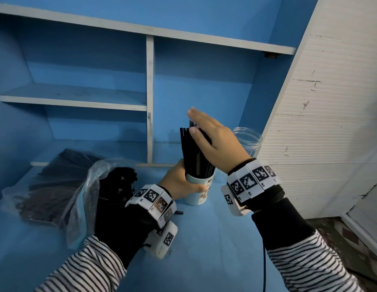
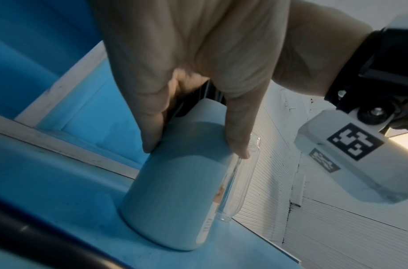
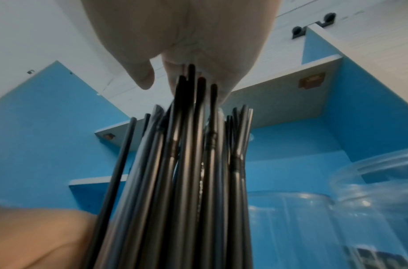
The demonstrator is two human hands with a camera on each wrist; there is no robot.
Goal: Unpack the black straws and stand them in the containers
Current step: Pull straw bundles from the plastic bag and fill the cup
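On the blue tabletop [image 1: 215, 239], the left hand [image 1: 179, 183] wraps its grip round the pale cup [image 1: 201, 190] to steady it, while the right hand [image 1: 213, 142], fingers straight, presses the black straws [image 1: 196, 154] down, probably to seat them upright inside.

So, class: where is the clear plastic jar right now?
In the head view the clear plastic jar stands on the blue counter at the right, just behind the right hand, against the white wall.
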